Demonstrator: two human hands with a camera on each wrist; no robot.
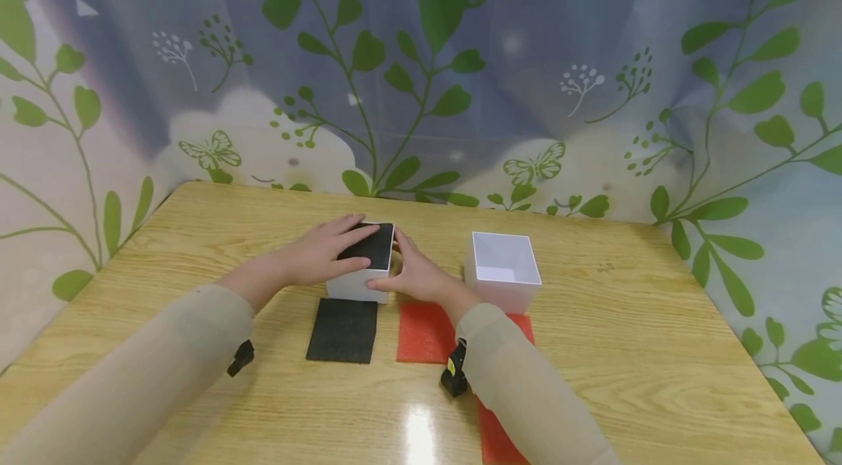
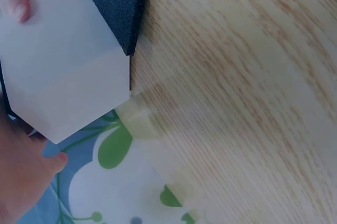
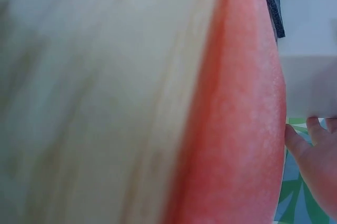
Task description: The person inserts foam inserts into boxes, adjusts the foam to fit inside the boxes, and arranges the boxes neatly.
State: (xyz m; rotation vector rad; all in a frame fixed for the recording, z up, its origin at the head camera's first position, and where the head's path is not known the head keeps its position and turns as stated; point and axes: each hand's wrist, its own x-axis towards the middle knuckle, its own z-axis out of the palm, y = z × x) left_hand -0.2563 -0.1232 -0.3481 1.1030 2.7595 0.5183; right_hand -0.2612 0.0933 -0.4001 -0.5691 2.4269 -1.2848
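Observation:
On the left of the table in the head view stands a white square box [image 1: 355, 287] with a black foam sheet [image 1: 376, 247] at its top. My left hand [image 1: 319, 251] rests over that sheet with its fingers stretched across it. At the box's right side, my right hand [image 1: 421, 273] grips the wall, thumb on the front face and fingers round the right edge. The left wrist view shows the box's pale wall [image 2: 73, 71] between my left hand [image 2: 26, 176] and the right thumb [image 2: 20, 10]. In the right wrist view, my right hand [image 3: 316, 158] touches the box [image 3: 310, 81].
A second white box [image 1: 503, 293], open at the top, stands to the right. A black foam square [image 1: 342, 331] lies in front of the first box. Red foam pieces [image 1: 424, 333] lie under my right forearm and by the second box. A patterned curtain [image 1: 395, 85] hangs behind the table.

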